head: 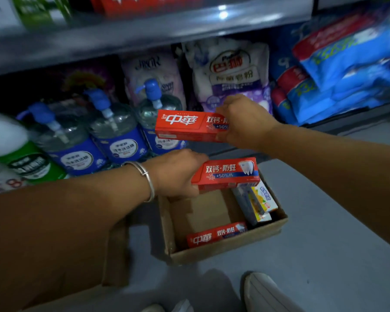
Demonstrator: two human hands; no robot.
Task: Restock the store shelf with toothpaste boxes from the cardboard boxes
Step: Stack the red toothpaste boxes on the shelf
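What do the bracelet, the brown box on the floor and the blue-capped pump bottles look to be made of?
Bracelet: probably silver-toned metal, with a pale polished gleam.
Brown box: corrugated cardboard by the look, matte brown with thick raw-cut walls.
Pump bottles: seemingly clear plastic, see-through with highlights; pump heads look like opaque blue plastic.

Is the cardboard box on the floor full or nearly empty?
Nearly empty. The cardboard box shows bare bottom, with one red toothpaste box and a few other boxes along its sides.
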